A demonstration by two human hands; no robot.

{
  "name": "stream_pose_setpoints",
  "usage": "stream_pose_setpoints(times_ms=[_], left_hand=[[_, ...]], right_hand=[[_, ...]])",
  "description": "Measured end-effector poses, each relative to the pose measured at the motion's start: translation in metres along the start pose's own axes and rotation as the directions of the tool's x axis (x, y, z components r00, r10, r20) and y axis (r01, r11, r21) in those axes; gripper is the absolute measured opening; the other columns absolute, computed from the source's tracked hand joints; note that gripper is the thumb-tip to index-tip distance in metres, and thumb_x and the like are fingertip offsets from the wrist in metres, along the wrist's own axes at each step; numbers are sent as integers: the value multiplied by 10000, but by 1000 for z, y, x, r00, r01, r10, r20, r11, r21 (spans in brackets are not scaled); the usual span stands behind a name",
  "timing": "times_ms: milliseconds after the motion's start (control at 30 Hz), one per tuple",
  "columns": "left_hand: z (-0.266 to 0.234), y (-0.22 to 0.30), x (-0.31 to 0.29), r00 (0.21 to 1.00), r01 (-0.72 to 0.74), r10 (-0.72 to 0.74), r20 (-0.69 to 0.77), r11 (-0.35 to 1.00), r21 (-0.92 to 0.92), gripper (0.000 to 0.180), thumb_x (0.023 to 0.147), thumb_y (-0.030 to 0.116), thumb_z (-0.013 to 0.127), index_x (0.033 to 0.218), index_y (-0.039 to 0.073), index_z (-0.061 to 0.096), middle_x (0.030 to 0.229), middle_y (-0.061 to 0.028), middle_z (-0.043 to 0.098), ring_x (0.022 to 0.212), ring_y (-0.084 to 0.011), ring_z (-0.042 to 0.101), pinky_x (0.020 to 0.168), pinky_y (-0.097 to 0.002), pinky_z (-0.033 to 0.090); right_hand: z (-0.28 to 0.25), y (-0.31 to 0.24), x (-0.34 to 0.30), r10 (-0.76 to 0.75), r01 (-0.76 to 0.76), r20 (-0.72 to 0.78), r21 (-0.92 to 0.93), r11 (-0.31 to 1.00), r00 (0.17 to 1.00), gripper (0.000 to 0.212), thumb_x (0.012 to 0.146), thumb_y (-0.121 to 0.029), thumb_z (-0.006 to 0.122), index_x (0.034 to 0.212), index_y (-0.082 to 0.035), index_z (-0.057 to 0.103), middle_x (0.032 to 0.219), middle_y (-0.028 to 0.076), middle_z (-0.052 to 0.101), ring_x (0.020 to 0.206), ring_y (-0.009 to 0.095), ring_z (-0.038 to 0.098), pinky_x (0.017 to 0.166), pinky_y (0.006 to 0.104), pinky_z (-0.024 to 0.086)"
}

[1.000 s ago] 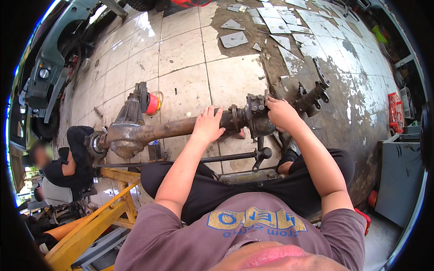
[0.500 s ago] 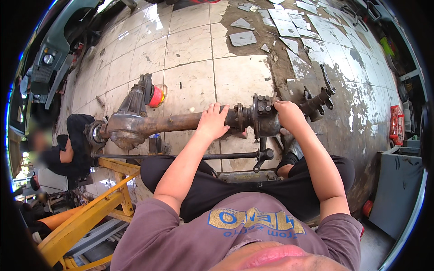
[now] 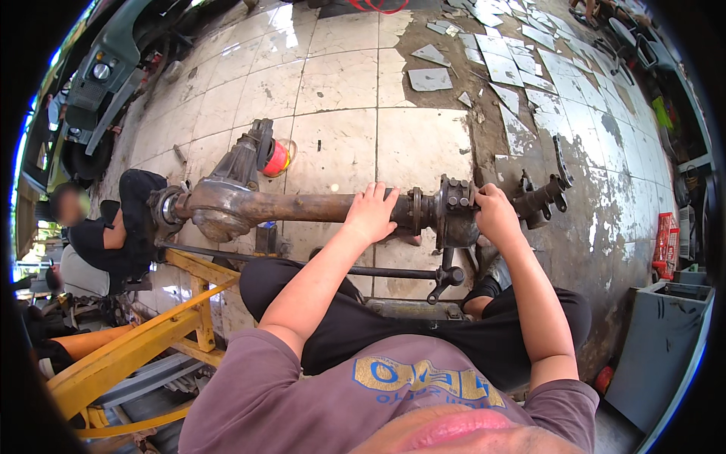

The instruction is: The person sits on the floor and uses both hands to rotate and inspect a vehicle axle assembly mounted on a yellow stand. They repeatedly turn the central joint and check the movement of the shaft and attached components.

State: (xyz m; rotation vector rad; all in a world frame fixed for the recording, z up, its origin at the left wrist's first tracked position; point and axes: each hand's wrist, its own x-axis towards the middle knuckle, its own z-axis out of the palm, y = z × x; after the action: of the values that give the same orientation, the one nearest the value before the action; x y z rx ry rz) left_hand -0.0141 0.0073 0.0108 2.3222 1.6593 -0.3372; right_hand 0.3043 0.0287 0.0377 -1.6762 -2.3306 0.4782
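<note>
A rusty, greasy axle housing (image 3: pixel 302 207) lies across in front of me, its bulged differential casing (image 3: pixel 219 208) to the left. My left hand (image 3: pixel 370 213) rests on top of the tube near the flange (image 3: pixel 416 212), fingers spread. At the right end sits a steering knuckle (image 3: pixel 457 219) with several bolt heads on top. My right hand (image 3: pixel 497 218) is at the knuckle's right edge, fingers bent and pressed together; whatever they hold is hidden. A dark tie rod (image 3: pixel 363 270) runs along the near side to a joint (image 3: pixel 452 277) below the knuckle.
Beyond the right hand lies another dark metal part (image 3: pixel 541 198). A red-and-yellow round can (image 3: pixel 277 159) stands behind the differential. At left are a yellow frame (image 3: pixel 136 356) and a crouching person (image 3: pixel 125 227). Broken tiles (image 3: pixel 431 79) lie far off; a grey metal cabinet (image 3: pixel 658 348) stands at right.
The whole view has shifted, so the axle and floor appear farther right. My left hand stays on the tube; my right hand stays at the knuckle's edge with its fingers slightly rearranged.
</note>
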Motion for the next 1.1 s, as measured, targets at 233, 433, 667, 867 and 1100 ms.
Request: stream_pose_setpoints(times_ms=[233, 433, 667, 867, 1100], left_hand=[[4, -1, 0, 1000, -3, 3, -27, 1000, 20, 916, 909, 424, 816, 1666, 134, 388, 1614, -213, 432, 1548, -383, 382, 1197, -520, 423], [-2, 0, 1, 1000, -8, 8, 16, 1000, 5, 928, 928, 429, 808, 1678, 113, 361, 1640, -227, 409, 1555, -391, 378, 1217, -529, 419], [3, 0, -1, 1000, -3, 3, -16, 1000, 7, 904, 912, 420, 817, 1662, 140, 396, 1609, -201, 436, 1534, -375, 400, 1187, -514, 437], [2, -2, -1, 1000, -5, 5, -15, 1000, 7, 903, 912, 413, 821, 1660, 137, 397, 1597, -200, 444, 1531, -373, 403, 1188, -515, 440], [1, -3, -3, 1000, 7, -7, -13, 1000, -12, 895, 914, 401, 824, 1657, 136, 401, 1603, -198, 444, 1530, -368, 406, 1186, -519, 441]], right_hand=[[-4, -13, 3, 64, -57, 85, -82, 995, 994, 221, 901, -15, 567, 999, 24, 761, 1383, 204, 695, 1164, 384, 712, 992, 502, 574], [-1, 1, 9, 25, -14, 128, -88, 996, 991, 270, 923, -38, 542, 1078, 15, 756, 1333, 211, 726, 1144, 412, 721, 981, 505, 590], [-9, -3, 16, 58, -21, 224, -162, 987, 973, 286, 934, -42, 546, 1136, -6, 745, 1254, 189, 750, 1124, 400, 729, 957, 508, 597], [-2, 0, 24, 75, -31, 228, -190, 981, 971, 225, 920, -77, 586, 1006, -21, 787, 1067, 227, 780, 1037, 407, 758, 917, 520, 610], [-15, -17, 29, 121, -33, 321, -264, 964, 939, 210, 913, -104, 630, 982, -33, 815, 1032, 214, 797, 1014, 402, 776, 899, 513, 626]])
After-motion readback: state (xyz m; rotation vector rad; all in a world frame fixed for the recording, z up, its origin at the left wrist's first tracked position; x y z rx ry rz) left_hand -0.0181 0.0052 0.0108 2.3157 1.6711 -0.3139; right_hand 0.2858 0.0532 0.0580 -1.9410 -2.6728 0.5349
